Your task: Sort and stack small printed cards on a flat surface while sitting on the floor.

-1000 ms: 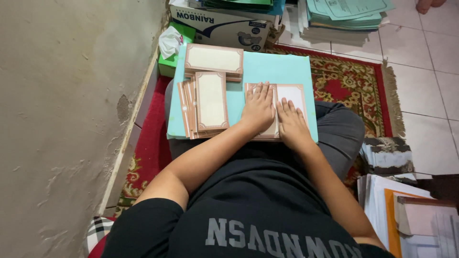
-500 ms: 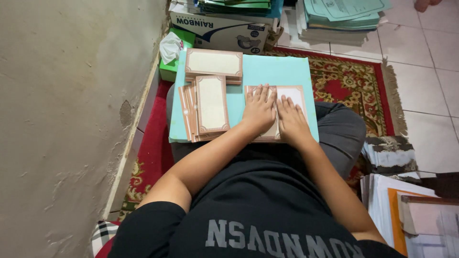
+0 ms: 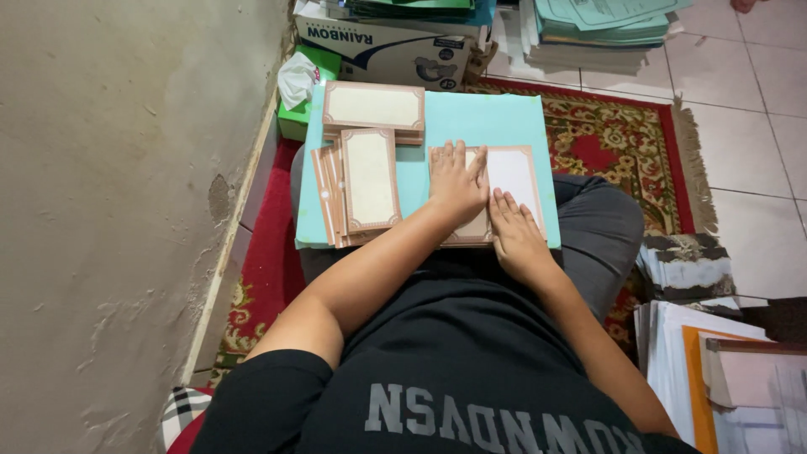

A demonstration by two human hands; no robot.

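Observation:
A light blue board (image 3: pixel 471 118) rests across my lap. On it lies a cream card with a brown ornamental border (image 3: pixel 514 178). My left hand (image 3: pixel 456 183) presses flat on the card's left part, fingers spread. Beside it, my right hand (image 3: pixel 514 235) lies flat on the card's lower middle. Left of my hands a fanned pile of the same cards (image 3: pixel 361 183) stands lengthwise, and a second stack (image 3: pixel 374 109) lies crosswise at the board's far left.
A rough wall (image 3: pixel 126 210) runs along the left. A green tissue box (image 3: pixel 304 84) and a cardboard box (image 3: pixel 387 42) sit beyond the board. Paper stacks (image 3: pixel 605 25) lie at the back, more papers (image 3: pixel 714 370) at my right on a red patterned rug (image 3: pixel 622 143).
My hands have stayed pressed on the card, the right one slid slightly toward me. The view has shifted a little.

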